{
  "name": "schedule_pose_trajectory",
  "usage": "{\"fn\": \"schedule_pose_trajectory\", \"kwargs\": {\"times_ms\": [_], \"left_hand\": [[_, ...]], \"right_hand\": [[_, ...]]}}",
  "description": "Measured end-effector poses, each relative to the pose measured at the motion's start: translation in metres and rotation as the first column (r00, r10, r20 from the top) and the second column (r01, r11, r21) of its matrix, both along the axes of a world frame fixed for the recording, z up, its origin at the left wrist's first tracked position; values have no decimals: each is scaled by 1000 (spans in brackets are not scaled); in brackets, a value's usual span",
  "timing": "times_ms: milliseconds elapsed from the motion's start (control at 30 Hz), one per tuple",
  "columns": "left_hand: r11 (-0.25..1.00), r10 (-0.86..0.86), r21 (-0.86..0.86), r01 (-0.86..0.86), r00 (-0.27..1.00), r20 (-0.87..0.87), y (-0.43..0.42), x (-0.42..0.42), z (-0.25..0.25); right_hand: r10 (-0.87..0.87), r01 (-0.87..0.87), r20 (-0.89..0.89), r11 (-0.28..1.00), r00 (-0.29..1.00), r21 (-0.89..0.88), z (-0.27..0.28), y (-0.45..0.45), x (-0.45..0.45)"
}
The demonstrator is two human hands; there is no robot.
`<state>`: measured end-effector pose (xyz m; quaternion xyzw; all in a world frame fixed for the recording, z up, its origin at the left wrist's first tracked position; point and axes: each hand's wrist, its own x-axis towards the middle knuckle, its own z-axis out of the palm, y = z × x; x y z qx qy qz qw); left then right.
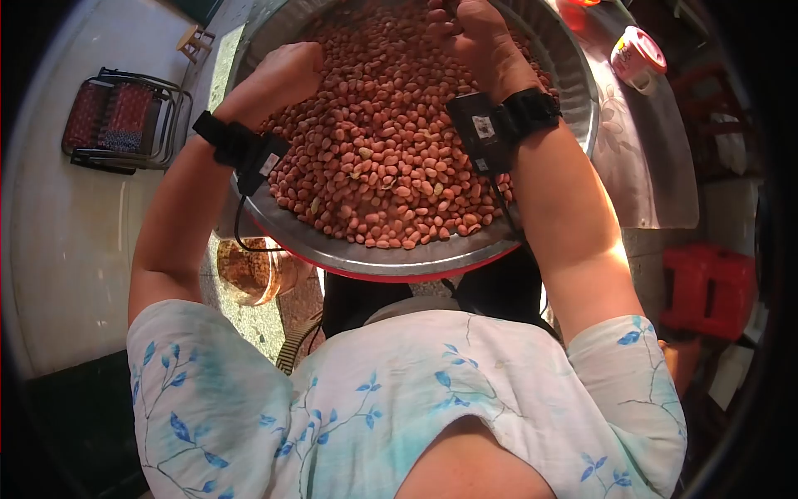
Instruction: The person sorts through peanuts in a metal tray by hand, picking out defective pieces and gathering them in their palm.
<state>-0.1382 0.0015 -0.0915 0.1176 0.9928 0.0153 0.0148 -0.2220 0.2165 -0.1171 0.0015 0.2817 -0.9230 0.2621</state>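
The nuts (391,166) lie at four o'clock from the fisted left hand (287,71), seven from the right hand (480,40). The right's grip I cannot tell.

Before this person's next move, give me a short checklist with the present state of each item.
1. Left hand over the peanuts: ok, fingers curled.
2. Left hand's contents known: cannot tell, its inside is hidden.
3. Right hand fully in frame: not ok, it runs up to the top edge.
4. Peanuts inside the near rim of the metal basin: ok, none seen beyond it.
5. Wrist devices strapped on: ok, one per arm.
6. Mug apart from the basin: ok.
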Motion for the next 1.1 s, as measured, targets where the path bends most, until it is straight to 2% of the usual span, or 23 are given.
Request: {"fn": "schedule_pose_trajectory", "kwargs": {"times_ms": [67,100,133,167,233,267,300,333,367,400,467,500,567,600,667,800,867,967,1100], "left_hand": [[997,66,31,-67,997,31,0,0,3],[992,54,106,-66,992,116,5,3,3],[981,34,181,-70,980,195,12,7,5],[981,33,183,-69,981,192,22,12,4],[985,-21,166,-35,946,324,47,24,5],[985,-21,168,-35,947,320,48,25,0],[984,-118,160,84,969,218,49,26,-10],[970,-218,139,201,969,116,50,26,-19],[964,-216,174,200,973,76,48,24,-26],[963,-220,175,205,973,75,53,25,-22],[959,-227,189,209,971,79,61,27,-15],[959,-229,189,211,970,77,61,26,-18],[922,-351,193,334,934,59,60,24,-26],[922,-352,192,335,934,57,62,26,-20],[964,-259,-34,265,958,123,68,30,-9],[956,-259,-118,269,961,92,69,27,-11],[934,-254,-208,290,949,185,76,29,-8],[923,-330,-163,349,935,131,80,34,-10],[918,-341,-162,362,929,142,78,26,-19]], "right_hand": [[49,3,-173,957,984,291,10,-4,19],[49,3,-172,957,984,291,7,-3,16],[167,-114,-215,964,962,240,1,-5,10],[279,-233,-263,953,923,193,-5,-5,3],[320,-291,-279,946,905,141,-9,-4,-2],[358,-348,-296,933,886,89,-11,-4,-5],[358,-347,-298,933,885,91,-9,-3,-3],[269,-246,-224,961,937,123,-6,0,-1],[168,-143,-152,976,974,164,-4,1,2],[164,-138,-153,976,975,166,-5,2,1],[5,42,-207,974,978,222,-7,2,0],[4,43,-208,974,978,222,-9,0,-2],[-43,97,-216,964,975,247,-10,-4,-8],[-43,98,-218,964,975,246,-8,-4,-7],[-71,108,-184,974,980,199,-6,-2,-2],[-32,75,-213,978,977,195,-10,-3,-7],[-53,97,-215,975,975,202,-8,-3,-4],[-15,74,-230,966,973,248,-8,0,-4],[-36,91,-238,970,971,226,-8,-3,-4]]}}
